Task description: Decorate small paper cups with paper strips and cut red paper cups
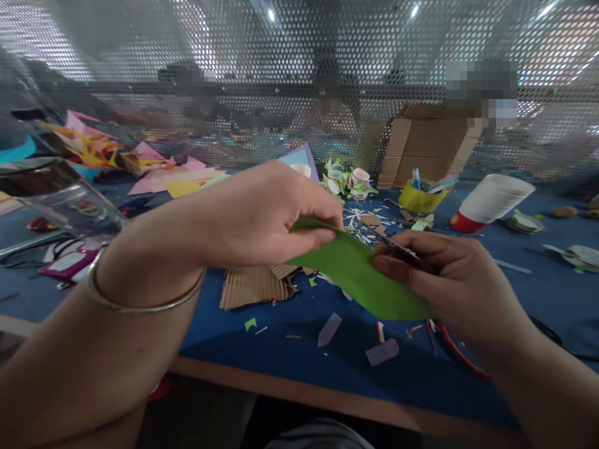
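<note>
A sheet of green paper [360,268] is held up above the blue table in front of me. My left hand [285,215] pinches its upper left part between thumb and fingers; a silver bangle [140,307] circles that wrist. At the sheet's right side, my right hand [435,268] is closed around a pair of scissors [397,245], whose thin grey blades point up and left along the paper's upper edge. The handles are mostly hidden by my fingers. Whether the blades are parted, I cannot tell.
Paper scraps [330,329] and corrugated cardboard [257,287] litter the table [219,343]. Stacked paper cups [496,199] and a yellow holder [422,198] stand at the right. A glass jar [65,199] is at the left. Behind everything rises a perforated metal screen [281,56].
</note>
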### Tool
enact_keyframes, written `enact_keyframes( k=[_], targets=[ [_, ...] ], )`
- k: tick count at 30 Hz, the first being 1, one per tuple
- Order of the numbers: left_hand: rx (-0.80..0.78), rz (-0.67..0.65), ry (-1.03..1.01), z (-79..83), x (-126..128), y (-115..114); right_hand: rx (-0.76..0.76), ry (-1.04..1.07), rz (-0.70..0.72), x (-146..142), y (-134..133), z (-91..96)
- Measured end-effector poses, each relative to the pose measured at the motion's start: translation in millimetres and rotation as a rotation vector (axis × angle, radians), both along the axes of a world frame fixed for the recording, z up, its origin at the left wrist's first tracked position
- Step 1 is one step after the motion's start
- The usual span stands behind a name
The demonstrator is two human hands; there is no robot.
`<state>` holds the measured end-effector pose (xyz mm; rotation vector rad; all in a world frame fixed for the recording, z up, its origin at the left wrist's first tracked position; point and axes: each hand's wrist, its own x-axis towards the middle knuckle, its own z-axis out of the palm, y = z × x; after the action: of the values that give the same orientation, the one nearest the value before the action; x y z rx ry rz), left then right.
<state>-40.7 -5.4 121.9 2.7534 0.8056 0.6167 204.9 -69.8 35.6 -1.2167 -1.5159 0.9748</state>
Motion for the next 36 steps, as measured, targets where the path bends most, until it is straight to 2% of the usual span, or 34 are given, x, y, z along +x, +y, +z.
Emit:
enact_keyframes(
  k=[3, 6, 11, 13, 14, 16, 18, 22, 24, 27, 30, 33, 36],
  targets=[
    [0.009, 0.025, -0.229, -11.9, -11.8, 7.5, -0.011, 0.087, -0.045, 3.8, 2.7, -4.9],
    [-0.289, 0.070, -0.603, -32.9, -18.6, 17.5, -0.005, 0.165, -0.080, 7.4, 6.2, -11.0],
    [-0.898, 0.392, -0.932, -71.9, -7.2, 23.4, -0.042, 0.204, -0.114, 8.9, 8.3, -18.0],
    [-0.987, 0.508, -1.055, -82.8, -1.2, 21.4, -0.029, 0.213, -0.130, 8.5, 7.7, -18.9],
    [-1.019, 0.514, -1.081, -86.8, 1.0, 20.0, -0.022, 0.219, -0.137, 8.4, 7.4, -19.1],
    [-1.112, 0.435, -1.022, -91.8, 4.6, 15.9, -0.030, 0.232, -0.141, 8.4, 6.9, -19.7],
    [-1.269, 0.304, -0.898, -92.4, 9.0, 8.8, -0.058, 0.248, -0.144, 8.7, 6.3, -20.9],
    [-1.514, 0.133, -0.936, -85.9, 23.6, -12.8, -0.104, 0.276, -0.137, 8.8, 3.2, -24.4],
    [-1.550, 0.109, -0.947, -84.2, 30.2, -21.2, -0.130, 0.277, -0.120, 7.5, 0.8, -25.9],
    [-1.487, 0.149, -0.988, -89.2, 35.2, -22.8, -0.187, 0.274, -0.095, 3.7, -1.6, -27.5],
    [-1.399, 0.254, -1.069, -99.6, 37.1, -15.3, -0.231, 0.244, -0.071, -1.0, -0.4, -29.5],
    [-1.398, 0.379, -1.126, -106.2, 40.2, -9.5, -0.246, 0.227, -0.068, -4.0, 3.0, -31.3],
    [-1.408, 0.504, -1.180, -106.0, 43.2, -9.6, -0.275, 0.226, -0.051, -5.6, 4.3, -30.7]
  ],
)
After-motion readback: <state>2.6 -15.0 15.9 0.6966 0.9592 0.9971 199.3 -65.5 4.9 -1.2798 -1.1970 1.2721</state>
